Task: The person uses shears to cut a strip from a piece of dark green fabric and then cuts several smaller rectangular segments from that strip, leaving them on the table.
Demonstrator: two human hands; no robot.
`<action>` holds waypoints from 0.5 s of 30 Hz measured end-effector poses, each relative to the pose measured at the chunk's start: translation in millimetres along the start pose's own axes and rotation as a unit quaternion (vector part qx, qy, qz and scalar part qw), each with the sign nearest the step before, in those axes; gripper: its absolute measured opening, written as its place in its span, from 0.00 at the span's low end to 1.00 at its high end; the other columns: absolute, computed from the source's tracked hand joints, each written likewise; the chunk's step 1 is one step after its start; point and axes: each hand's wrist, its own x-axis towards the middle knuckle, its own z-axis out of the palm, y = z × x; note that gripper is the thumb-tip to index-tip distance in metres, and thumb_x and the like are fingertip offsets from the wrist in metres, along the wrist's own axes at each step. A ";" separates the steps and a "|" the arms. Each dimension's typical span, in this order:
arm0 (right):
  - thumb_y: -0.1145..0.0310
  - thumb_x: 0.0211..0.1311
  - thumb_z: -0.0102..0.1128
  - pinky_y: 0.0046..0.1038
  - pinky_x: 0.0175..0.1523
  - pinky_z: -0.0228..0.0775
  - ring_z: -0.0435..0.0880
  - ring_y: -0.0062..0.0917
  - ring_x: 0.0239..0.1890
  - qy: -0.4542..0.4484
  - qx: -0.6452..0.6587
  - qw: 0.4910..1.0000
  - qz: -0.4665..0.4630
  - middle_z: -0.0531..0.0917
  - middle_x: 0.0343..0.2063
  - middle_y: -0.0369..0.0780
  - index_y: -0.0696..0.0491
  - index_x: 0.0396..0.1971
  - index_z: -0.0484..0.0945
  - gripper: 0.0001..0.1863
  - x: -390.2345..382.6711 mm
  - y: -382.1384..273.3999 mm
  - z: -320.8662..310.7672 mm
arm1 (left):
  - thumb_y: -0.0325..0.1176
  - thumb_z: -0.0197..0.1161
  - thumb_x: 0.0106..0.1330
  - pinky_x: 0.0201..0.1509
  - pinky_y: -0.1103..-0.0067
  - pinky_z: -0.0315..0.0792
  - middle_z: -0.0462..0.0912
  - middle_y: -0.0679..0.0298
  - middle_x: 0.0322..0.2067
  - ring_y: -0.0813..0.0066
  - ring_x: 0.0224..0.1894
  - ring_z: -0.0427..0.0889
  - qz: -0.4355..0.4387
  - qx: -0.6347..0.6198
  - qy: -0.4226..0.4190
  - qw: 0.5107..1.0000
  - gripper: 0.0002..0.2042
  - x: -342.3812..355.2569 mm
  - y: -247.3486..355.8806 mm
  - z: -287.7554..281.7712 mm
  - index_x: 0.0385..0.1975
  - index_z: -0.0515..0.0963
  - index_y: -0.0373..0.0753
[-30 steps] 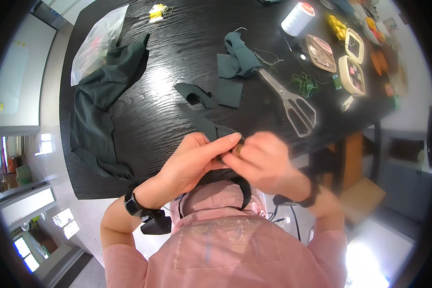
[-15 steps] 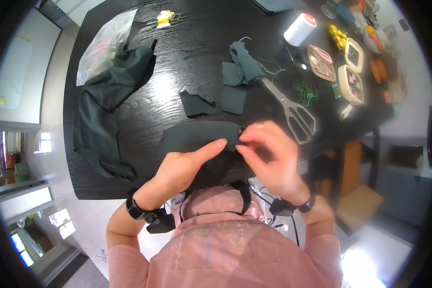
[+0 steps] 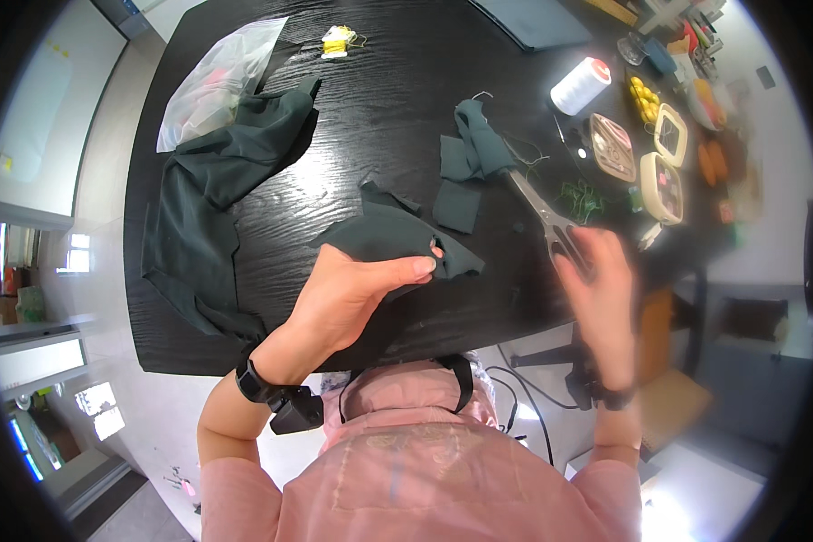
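My left hand (image 3: 357,294) pinches a dark green piece of fabric (image 3: 370,237) between thumb and fingers, just above the near part of the table. The fabric's right end sticks out past my thumb. To the right, my right hand (image 3: 601,271), blurred by motion, has its thumb and fingers around the handles of the metal scissors (image 3: 542,203). The scissors lie on the table, their blade tips at a rolled green cloth (image 3: 483,140). Small green scraps, a square one (image 3: 456,206) and an irregular one (image 3: 390,196), lie beyond my left hand.
On the left of the black table (image 3: 370,117) lie a large dark green cloth (image 3: 199,190) and a clear plastic bag (image 3: 221,86). Yellow thread (image 3: 336,42) sits at the back. A white thread spool (image 3: 580,88), tangled green thread (image 3: 584,199) and a cream sewing case (image 3: 661,185) stand right.
My right hand has left the fabric's edge and moved right to the scissors' handles. My left hand keeps hold of the fabric, whose right end now hangs free. The whole view has shifted slightly.
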 end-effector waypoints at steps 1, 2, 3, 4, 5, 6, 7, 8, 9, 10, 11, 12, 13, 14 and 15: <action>0.79 0.49 0.64 0.37 0.46 0.69 0.76 0.43 0.41 -0.045 -0.062 0.997 0.001 0.75 0.37 0.46 0.60 0.44 0.73 0.19 -2.3 11.0 -2.6 | 0.19 0.66 0.56 0.41 0.81 0.74 0.83 0.60 0.39 0.77 0.39 0.80 0.001 0.011 -0.006 1.000 0.12 1.1 0.5 -0.5 0.40 0.79 0.33; 0.79 0.49 0.64 0.37 0.46 0.69 0.76 0.43 0.41 -0.044 -0.064 0.997 0.001 0.75 0.37 0.46 0.60 0.44 0.73 0.19 -2.7 16.2 -0.8 | 0.19 0.66 0.56 0.41 0.81 0.74 0.83 0.60 0.39 0.77 0.39 0.80 0.001 0.010 -0.008 1.000 0.12 1.9 0.5 0.0 0.40 0.79 0.33; 0.79 0.48 0.63 0.38 0.45 0.69 0.76 0.44 0.40 -0.066 -0.060 0.996 -0.008 0.75 0.36 0.46 0.60 0.42 0.72 0.18 -2.5 20.2 1.1 | 0.19 0.66 0.55 0.41 0.82 0.74 0.83 0.61 0.39 0.77 0.39 0.80 -0.004 0.009 -0.007 1.000 0.12 2.6 0.7 1.5 0.40 0.79 0.33; 0.80 0.48 0.62 0.39 0.44 0.69 0.75 0.45 0.40 -0.088 -0.055 0.994 -0.017 0.75 0.35 0.47 0.61 0.41 0.72 0.17 -1.6 22.5 2.4 | 0.19 0.67 0.55 0.42 0.82 0.73 0.83 0.61 0.39 0.78 0.38 0.80 -0.010 0.009 -0.005 1.000 0.12 3.5 0.6 2.9 0.39 0.79 0.33; 0.80 0.47 0.61 0.38 0.43 0.70 0.76 0.45 0.39 -0.096 -0.057 0.994 -0.007 0.75 0.35 0.47 0.61 0.38 0.72 0.15 0.6 22.7 3.4 | 0.19 0.67 0.55 0.42 0.82 0.73 0.83 0.61 0.39 0.78 0.38 0.80 -0.009 0.008 -0.006 1.000 0.12 4.6 -0.3 3.1 0.39 0.79 0.33; 0.80 0.47 0.61 0.38 0.43 0.70 0.76 0.45 0.39 -0.095 -0.058 0.994 -0.007 0.75 0.35 0.47 0.61 0.38 0.72 0.15 2.9 24.1 4.4 | 0.20 0.66 0.56 0.42 0.83 0.73 0.83 0.61 0.39 0.78 0.38 0.79 -0.007 0.003 -0.007 1.000 0.11 6.4 -2.4 2.7 0.39 0.79 0.34; 0.80 0.46 0.61 0.38 0.41 0.70 0.77 0.44 0.37 -0.104 -0.072 0.992 0.008 0.76 0.33 0.46 0.61 0.36 0.73 0.14 5.1 26.8 5.0 | 0.21 0.66 0.56 0.42 0.83 0.72 0.83 0.62 0.39 0.79 0.38 0.79 -0.004 -0.002 -0.007 1.000 0.11 8.0 -4.2 1.3 0.39 0.79 0.34; 0.80 0.45 0.61 0.37 0.40 0.71 0.78 0.43 0.35 -0.114 -0.086 0.989 0.023 0.77 0.32 0.46 0.60 0.35 0.74 0.13 7.6 29.7 5.5 | 0.21 0.66 0.56 0.42 0.83 0.72 0.83 0.62 0.39 0.79 0.38 0.79 -0.002 -0.002 -0.006 1.000 0.11 10.2 -6.2 -1.6 0.39 0.79 0.34; 0.80 0.45 0.61 0.37 0.40 0.71 0.78 0.43 0.35 -0.115 -0.086 0.989 0.020 0.77 0.32 0.46 0.60 0.35 0.74 0.13 9.8 32.2 5.3 | 0.23 0.66 0.58 0.43 0.83 0.71 0.83 0.62 0.39 0.79 0.40 0.79 -0.001 -0.005 -0.006 1.000 0.10 12.9 -8.1 -4.9 0.40 0.79 0.35; 0.80 0.44 0.61 0.35 0.38 0.71 0.79 0.39 0.31 -0.122 -0.074 0.989 0.040 0.77 0.29 0.45 0.61 0.32 0.74 0.12 11.9 34.7 4.7 | 0.24 0.65 0.59 0.44 0.83 0.71 0.83 0.63 0.39 0.79 0.41 0.79 0.000 -0.007 -0.006 1.000 0.09 14.1 -8.7 -6.7 0.40 0.80 0.36; 0.79 0.44 0.61 0.32 0.35 0.72 0.79 0.35 0.28 -0.130 -0.062 0.988 0.060 0.77 0.25 0.43 0.61 0.30 0.74 0.10 14.2 36.7 4.2 | 0.24 0.65 0.59 0.44 0.83 0.71 0.83 0.63 0.39 0.79 0.41 0.79 0.002 -0.008 -0.004 1.000 0.09 14.3 -8.5 -7.1 0.40 0.80 0.36; 0.79 0.44 0.61 0.32 0.35 0.72 0.79 0.35 0.28 -0.131 -0.062 0.988 0.057 0.77 0.25 0.43 0.61 0.30 0.74 0.10 15.9 35.4 0.6 | 0.26 0.65 0.60 0.46 0.82 0.70 0.83 0.63 0.39 0.79 0.41 0.79 -0.007 -0.025 0.001 1.000 0.08 14.3 -8.3 -7.1 0.40 0.80 0.37; 0.79 0.44 0.61 0.29 0.33 0.71 0.78 0.29 0.24 -0.141 0.010 0.985 0.103 0.76 0.23 0.41 0.61 0.28 0.73 0.09 16.5 32.0 -5.8 | 0.28 0.65 0.62 0.47 0.82 0.69 0.83 0.64 0.40 0.79 0.42 0.78 -0.016 -0.041 0.007 0.999 0.08 14.5 -7.9 -7.2 0.39 0.80 0.37; 0.79 0.44 0.62 0.25 0.31 0.70 0.76 0.23 0.21 -0.150 0.083 0.974 0.149 0.75 0.20 0.39 0.61 0.27 0.73 0.09 15.3 30.6 -10.3 | 0.28 0.65 0.62 0.47 0.82 0.69 0.83 0.64 0.40 0.79 0.42 0.78 -0.015 -0.042 0.008 0.999 0.08 14.2 -7.2 -7.7 0.39 0.80 0.37; 0.80 0.48 0.60 0.18 0.28 0.66 0.73 0.12 0.21 -0.182 0.148 0.958 0.166 0.75 0.20 0.33 0.60 0.28 0.71 0.08 13.2 38.8 -12.2 | 0.29 0.65 0.62 0.49 0.81 0.69 0.83 0.64 0.40 0.79 0.43 0.78 -0.011 -0.061 -0.013 0.998 0.08 14.3 -6.3 -8.1 0.39 0.80 0.38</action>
